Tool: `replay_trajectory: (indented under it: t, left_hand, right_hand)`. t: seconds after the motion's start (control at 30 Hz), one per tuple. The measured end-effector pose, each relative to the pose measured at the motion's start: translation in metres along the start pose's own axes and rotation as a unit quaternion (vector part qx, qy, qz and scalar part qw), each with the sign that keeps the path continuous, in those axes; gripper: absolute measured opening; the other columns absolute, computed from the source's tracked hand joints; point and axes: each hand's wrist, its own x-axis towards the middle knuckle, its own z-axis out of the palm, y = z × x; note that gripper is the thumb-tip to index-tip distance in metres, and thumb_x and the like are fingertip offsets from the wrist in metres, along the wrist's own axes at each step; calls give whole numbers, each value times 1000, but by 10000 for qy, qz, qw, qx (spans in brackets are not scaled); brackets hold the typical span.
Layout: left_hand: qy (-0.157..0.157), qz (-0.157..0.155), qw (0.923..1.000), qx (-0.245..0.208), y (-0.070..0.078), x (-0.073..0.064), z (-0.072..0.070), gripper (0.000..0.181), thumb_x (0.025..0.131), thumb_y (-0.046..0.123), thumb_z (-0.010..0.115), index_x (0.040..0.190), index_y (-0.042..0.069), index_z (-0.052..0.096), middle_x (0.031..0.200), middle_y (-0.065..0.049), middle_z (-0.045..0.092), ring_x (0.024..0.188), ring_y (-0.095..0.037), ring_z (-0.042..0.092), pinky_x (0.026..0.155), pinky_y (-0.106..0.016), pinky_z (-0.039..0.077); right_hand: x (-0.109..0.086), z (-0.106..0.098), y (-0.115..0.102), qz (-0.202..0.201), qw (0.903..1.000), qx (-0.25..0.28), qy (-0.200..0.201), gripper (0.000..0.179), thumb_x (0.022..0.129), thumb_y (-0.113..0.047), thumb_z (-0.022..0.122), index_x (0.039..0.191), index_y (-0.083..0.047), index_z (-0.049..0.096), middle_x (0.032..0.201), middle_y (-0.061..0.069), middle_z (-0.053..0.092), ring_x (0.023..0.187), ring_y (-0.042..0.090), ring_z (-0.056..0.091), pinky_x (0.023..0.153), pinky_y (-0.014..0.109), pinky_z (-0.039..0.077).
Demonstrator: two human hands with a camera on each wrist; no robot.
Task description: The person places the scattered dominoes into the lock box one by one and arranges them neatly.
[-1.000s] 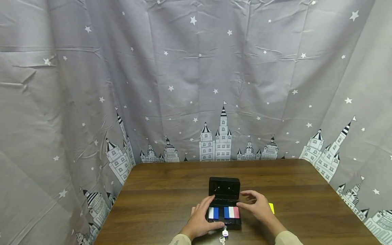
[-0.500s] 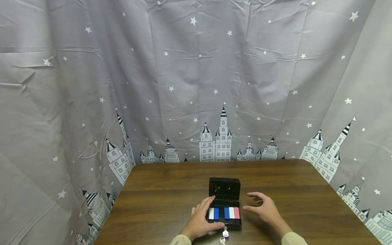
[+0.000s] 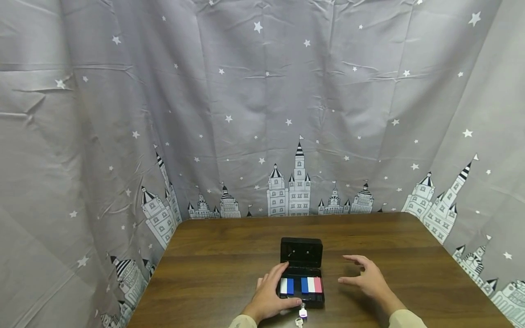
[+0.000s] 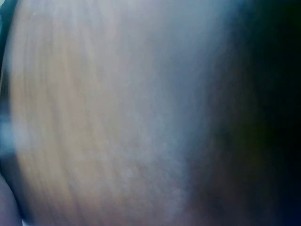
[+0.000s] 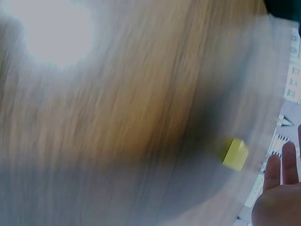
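Note:
A small black lockbox stands on the table with its lid raised. Inside it lie a white-and-blue piece at the left and a blue, white and pink striped piece at the right. Keys hang at its front. My left hand holds the box from the left, thumb at the front edge and fingertips toward the back. To the right of the box my right hand is in the air, thumb and fingers apart, holding nothing. The left wrist view is too blurred to show the box clearly.
A yellow block lies on the wooden table, seen in the right wrist view; in the head view my right hand hides it. A grey curtain with stars and castles hangs behind the table.
My right hand has drawn away from the box's right side and moved to the right, over where the yellow block showed. The left hand and box have stayed in place.

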Motion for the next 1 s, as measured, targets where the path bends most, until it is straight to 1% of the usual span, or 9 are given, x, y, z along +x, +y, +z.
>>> replay_trajectory:
  t: [0.13, 0.27, 0.37, 0.43, 0.5, 0.63, 0.77, 0.93, 1.0]
  left_hand:
    - [45, 55, 10000, 12, 1, -1, -2, 104, 71, 72, 76, 156, 28, 37, 156, 3, 39, 131, -29, 43, 103, -60, 27]
    - [119, 206, 9997, 85, 2, -3, -2, 103, 72, 69, 77, 156, 25, 38, 155, 1, 40, 128, -28, 45, 98, -55, 30]
    - [128, 188, 9997, 123, 3, -4, -2, 103, 72, 70, 77, 156, 26, 38, 155, 3, 41, 128, -27, 45, 99, -53, 31]
    - [144, 196, 9996, 134, 3, -4, -2, 103, 71, 71, 76, 156, 27, 38, 155, 3, 41, 128, -27, 45, 98, -53, 31]
    - [143, 169, 9997, 140, 3, -3, -2, 103, 71, 72, 76, 156, 28, 38, 155, 4, 41, 128, -27, 45, 99, -54, 31]
    - [103, 107, 9998, 97, 3, -4, -2, 104, 71, 73, 76, 156, 30, 36, 156, 5, 40, 131, -27, 44, 102, -57, 29]
    - [64, 54, 9999, 56, 5, -4, -3, 104, 71, 72, 76, 156, 29, 36, 156, 4, 39, 132, -29, 43, 104, -60, 26]
    - [120, 142, 9998, 33, 7, -4, -4, 105, 71, 69, 78, 156, 26, 37, 156, 2, 40, 131, -32, 44, 104, -61, 26]
    - [96, 96, 9999, 30, 8, -4, -4, 105, 70, 70, 78, 157, 27, 36, 156, 3, 39, 132, -32, 43, 106, -62, 24]
  right_hand:
    - [-3, -9, 6, -36, 10000, -60, -58, 69, 71, -24, 93, 130, -3, 65, 135, 21, 57, 125, 44, 50, 98, 58, 43]
    - [-7, -15, 13, -59, 9996, -245, -111, 74, 68, -24, 95, 131, 0, 63, 134, 24, 58, 127, 49, 47, 100, 64, 38]
    - [-11, -17, 18, -37, 9992, -356, -164, 78, 66, -24, 95, 131, 1, 62, 134, 26, 57, 128, 51, 45, 102, 66, 35]
    - [-13, -19, 21, 5, 9992, -362, -186, 79, 65, -23, 95, 131, 2, 61, 134, 27, 56, 126, 52, 47, 101, 65, 37]
    - [-14, -20, 24, 79, 9990, -369, -237, 80, 65, -23, 95, 132, 2, 61, 133, 28, 56, 121, 50, 51, 98, 62, 41]
    - [-17, -24, 27, 314, 9979, -452, -344, 80, 67, -22, 94, 135, 1, 59, 133, 29, 55, 114, 47, 56, 93, 60, 45]
    - [-20, -28, 29, 504, 9967, -416, -477, 76, 72, -16, 91, 137, 3, 56, 135, 31, 55, 121, 51, 53, 98, 61, 42]
    - [-21, -28, 29, 484, 9969, -344, -512, 69, 77, -10, 86, 137, 5, 54, 135, 29, 56, 126, 50, 50, 102, 59, 40]
    - [-21, -27, 29, 494, 9967, -408, -505, 68, 78, -10, 86, 137, 5, 55, 135, 29, 56, 125, 50, 50, 101, 59, 40]
